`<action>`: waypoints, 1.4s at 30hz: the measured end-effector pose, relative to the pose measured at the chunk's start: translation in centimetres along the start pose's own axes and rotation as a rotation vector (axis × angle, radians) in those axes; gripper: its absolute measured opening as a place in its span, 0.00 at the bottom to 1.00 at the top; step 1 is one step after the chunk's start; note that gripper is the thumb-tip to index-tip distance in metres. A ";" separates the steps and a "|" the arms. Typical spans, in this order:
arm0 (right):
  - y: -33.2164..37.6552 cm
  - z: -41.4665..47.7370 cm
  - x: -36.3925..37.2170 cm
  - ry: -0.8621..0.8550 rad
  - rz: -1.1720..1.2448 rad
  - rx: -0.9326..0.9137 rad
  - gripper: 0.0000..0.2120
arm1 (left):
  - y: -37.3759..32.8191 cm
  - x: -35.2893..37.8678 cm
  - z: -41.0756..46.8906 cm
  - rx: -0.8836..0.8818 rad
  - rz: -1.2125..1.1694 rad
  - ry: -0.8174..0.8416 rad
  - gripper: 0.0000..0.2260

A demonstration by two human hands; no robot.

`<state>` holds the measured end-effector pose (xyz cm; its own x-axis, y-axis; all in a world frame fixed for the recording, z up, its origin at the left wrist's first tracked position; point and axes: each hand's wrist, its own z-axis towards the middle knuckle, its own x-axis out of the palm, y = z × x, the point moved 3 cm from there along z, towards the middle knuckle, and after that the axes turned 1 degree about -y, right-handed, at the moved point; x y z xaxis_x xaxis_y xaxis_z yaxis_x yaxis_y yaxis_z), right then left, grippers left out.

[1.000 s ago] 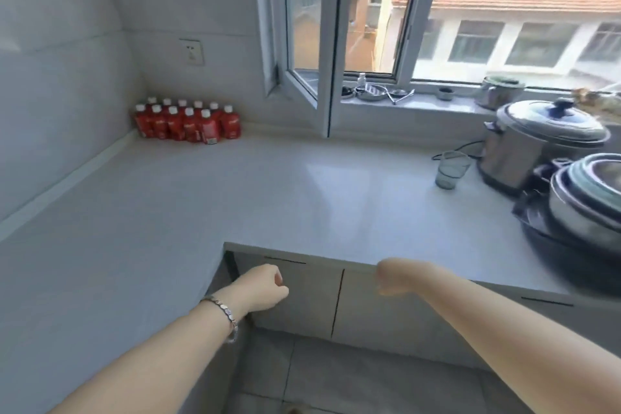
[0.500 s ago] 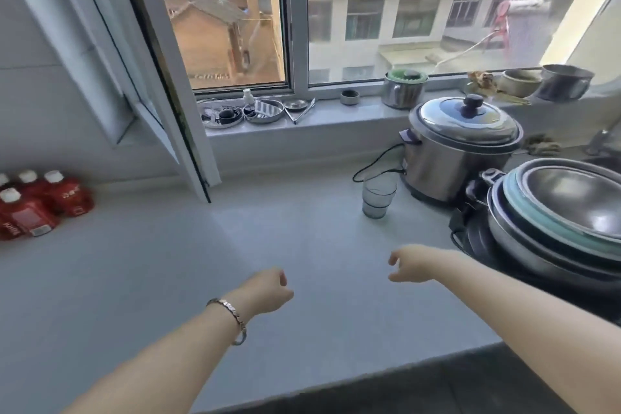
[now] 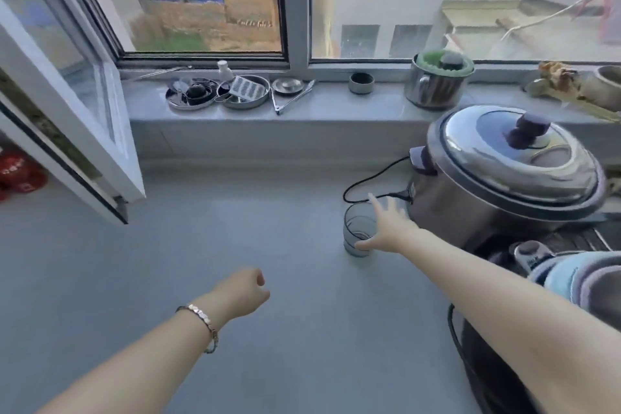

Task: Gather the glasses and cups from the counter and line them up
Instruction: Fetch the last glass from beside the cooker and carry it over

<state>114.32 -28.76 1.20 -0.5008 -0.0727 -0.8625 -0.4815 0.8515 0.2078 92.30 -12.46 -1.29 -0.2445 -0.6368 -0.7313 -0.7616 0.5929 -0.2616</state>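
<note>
A clear glass (image 3: 357,232) stands upright on the grey counter (image 3: 235,245), just left of a steel cooker. My right hand (image 3: 386,228) reaches over the glass with fingers spread; its thumb lies by the lower right side of the glass and the fingers are above the rim, not closed around it. My left hand (image 3: 243,292), with a bracelet on the wrist, hovers over the counter nearer to me, fingers curled into a loose fist with nothing in it. A small dark cup (image 3: 361,82) sits on the window sill.
The steel cooker (image 3: 504,178) with its lid and black cord (image 3: 366,185) crowds the right side. Stacked pots (image 3: 578,282) lie at the right edge. An open window sash (image 3: 67,118) juts over the counter's left. Metal dishes (image 3: 218,94), tongs and a lidded pot (image 3: 437,84) fill the sill. Red bottles (image 3: 18,175) stand far left.
The view has moved closer to the window and counter. My right hand opened from a fist and reached forward to the glass. My left hand stayed curled, slightly forward.
</note>
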 end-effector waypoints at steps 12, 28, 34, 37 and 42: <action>-0.4 3.1 1.0 0.007 0.082 -0.253 0.46 | -2.4 2.0 0.1 -0.184 -0.173 -0.060 0.16; 26.2 -19.3 14.9 0.241 -0.351 -1.131 0.49 | 21.5 12.2 -24.5 -0.688 -0.635 -0.312 0.13; 36.1 -34.8 23.6 0.298 -0.421 -1.352 0.48 | 33.4 19.7 -40.0 -0.889 -0.766 -0.464 0.02; 40.7 -42.2 27.6 0.308 -0.486 -1.425 0.49 | 38.5 23.1 -47.9 -0.978 -0.772 -0.494 0.05; 47.7 -52.8 33.5 0.314 -0.562 -1.560 0.49 | 45.4 28.1 -59.5 -1.134 -0.800 -0.531 0.10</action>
<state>36.59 -18.02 6.56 -0.0535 -0.4230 -0.9046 -0.7419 -0.5895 0.3195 15.14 -32.77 3.82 0.5066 -0.2030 -0.8379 -0.6969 -0.6686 -0.2593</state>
